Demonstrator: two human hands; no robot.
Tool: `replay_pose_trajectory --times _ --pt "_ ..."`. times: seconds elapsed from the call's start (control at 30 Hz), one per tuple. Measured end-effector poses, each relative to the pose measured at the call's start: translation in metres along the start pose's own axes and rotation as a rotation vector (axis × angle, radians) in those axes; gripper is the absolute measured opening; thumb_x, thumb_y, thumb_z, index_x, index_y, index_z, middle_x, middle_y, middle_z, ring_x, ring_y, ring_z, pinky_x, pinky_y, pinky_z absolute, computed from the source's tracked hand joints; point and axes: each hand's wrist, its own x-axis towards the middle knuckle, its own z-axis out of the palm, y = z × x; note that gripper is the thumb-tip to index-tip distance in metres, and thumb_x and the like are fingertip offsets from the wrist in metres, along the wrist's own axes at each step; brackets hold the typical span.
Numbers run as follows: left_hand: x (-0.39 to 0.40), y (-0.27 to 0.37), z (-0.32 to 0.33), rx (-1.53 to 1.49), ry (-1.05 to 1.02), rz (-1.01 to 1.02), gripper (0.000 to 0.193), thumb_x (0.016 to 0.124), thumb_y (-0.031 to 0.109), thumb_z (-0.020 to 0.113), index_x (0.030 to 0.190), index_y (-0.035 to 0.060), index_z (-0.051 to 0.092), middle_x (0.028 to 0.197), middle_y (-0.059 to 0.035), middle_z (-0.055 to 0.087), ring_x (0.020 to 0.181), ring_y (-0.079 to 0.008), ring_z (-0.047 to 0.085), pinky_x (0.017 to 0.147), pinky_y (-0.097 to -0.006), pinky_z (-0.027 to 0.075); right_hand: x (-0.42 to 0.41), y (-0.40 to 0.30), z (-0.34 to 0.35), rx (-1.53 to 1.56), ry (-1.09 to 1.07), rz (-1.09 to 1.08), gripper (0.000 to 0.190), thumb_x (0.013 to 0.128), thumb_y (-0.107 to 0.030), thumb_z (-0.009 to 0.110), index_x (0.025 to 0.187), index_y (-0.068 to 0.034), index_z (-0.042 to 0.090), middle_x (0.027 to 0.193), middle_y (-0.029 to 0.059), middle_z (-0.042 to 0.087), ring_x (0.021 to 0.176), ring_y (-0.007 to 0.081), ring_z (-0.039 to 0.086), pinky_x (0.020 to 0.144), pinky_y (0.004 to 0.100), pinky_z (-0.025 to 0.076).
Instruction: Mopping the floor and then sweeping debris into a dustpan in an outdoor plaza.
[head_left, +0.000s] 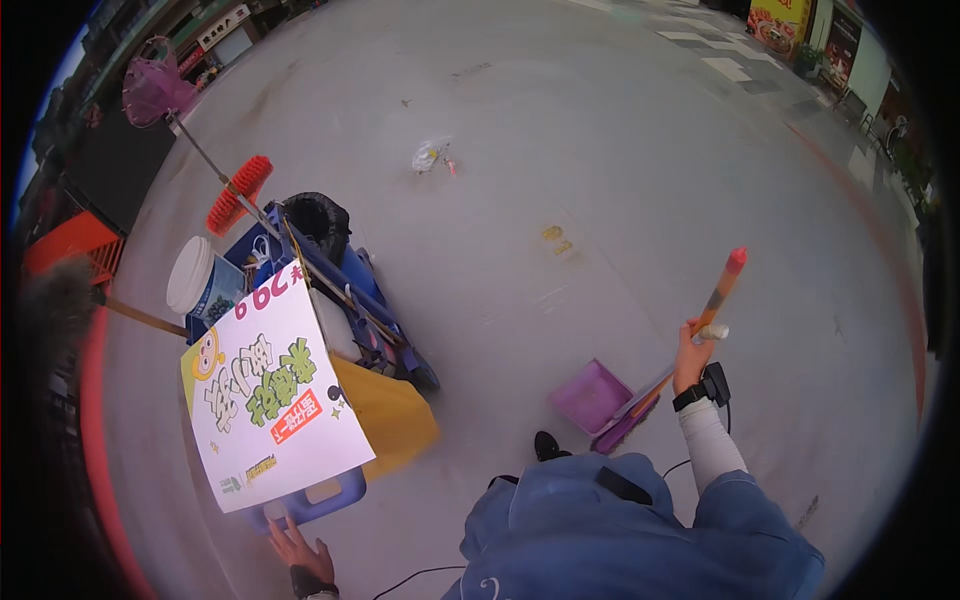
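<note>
My right hand (686, 364) is closed around the orange broom handle (722, 292) with its red tip, together with the dustpan's pale handle end (714, 332). Down by my shoe, the pink dustpan (592, 396) and the purple broom head (626, 429) are at the floor, side by side. My left hand (306, 553) has its fingers spread, fingertips at the blue handle (346, 490) of a cleaning cart; nothing is seen gripped in it. A white printed signboard (262, 420) with writing covers much of the cart. Beside it hangs a yellow cart bag (394, 420).
The cart carries a white bucket (187, 277), a black-lined bin (319, 214), a red brush head (240, 196) and a pole with a pink net (154, 86). Clear plastic litter (425, 156) lies on the grey pavement ahead, near yellowish spots (553, 234). An orange barrier (71, 244) stands left.
</note>
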Motion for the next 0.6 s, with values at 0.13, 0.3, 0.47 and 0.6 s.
replay_pose_trajectory --times 0.13,0.3,0.47,0.6 --pt "-0.108 0.041 0.096 -0.297 0.107 -0.185 0.022 0.088 0.009 0.058 0.107 -0.0030 0.059 0.109 -0.0149 0.061 0.099 -0.0249 0.060 0.090 -0.0345 0.044 0.016 -0.050 0.062 0.031 -0.096 0.005 0.010 0.084 -0.004 0.060 0.091 -0.005 0.053 0.087 0.0009 0.052 0.082 0.0113 0.050 0.077 0.0265 0.041" --pt "-0.061 0.193 0.156 -1.398 -0.562 -0.400 0.015 0.086 0.004 0.058 0.096 -0.0048 0.064 0.094 -0.0123 0.066 0.082 -0.0166 0.063 0.079 -0.0269 0.050 0.019 -0.076 0.141 0.094 -0.274 0.026 0.011 0.086 -0.007 0.060 0.093 -0.005 0.052 0.086 0.0000 0.051 0.082 0.0099 0.048 0.077 0.0257 0.040" --pt "0.127 0.336 0.061 -1.729 -0.630 0.000 0.043 0.088 0.010 0.059 0.129 0.0026 0.046 0.125 -0.0127 0.053 0.111 -0.0193 0.055 0.091 -0.0308 0.045 0.015 -0.110 0.217 0.159 -0.500 0.043 0.015 0.086 -0.009 0.062 0.095 -0.007 0.050 0.088 -0.0010 0.050 0.081 0.0073 0.048 0.072 0.0231 0.041" --pt "0.226 0.431 0.009 -1.312 -0.282 0.501 0.052 0.084 0.014 0.062 0.131 0.0033 0.043 0.126 -0.0147 0.052 0.110 -0.0269 0.056 0.091 -0.0314 0.044 -0.003 -0.159 0.256 0.245 -0.704 0.105 0.021 0.086 -0.007 0.062 0.100 -0.007 0.047 0.088 0.0004 0.049 0.082 0.0072 0.049 0.072 0.0227 0.042"
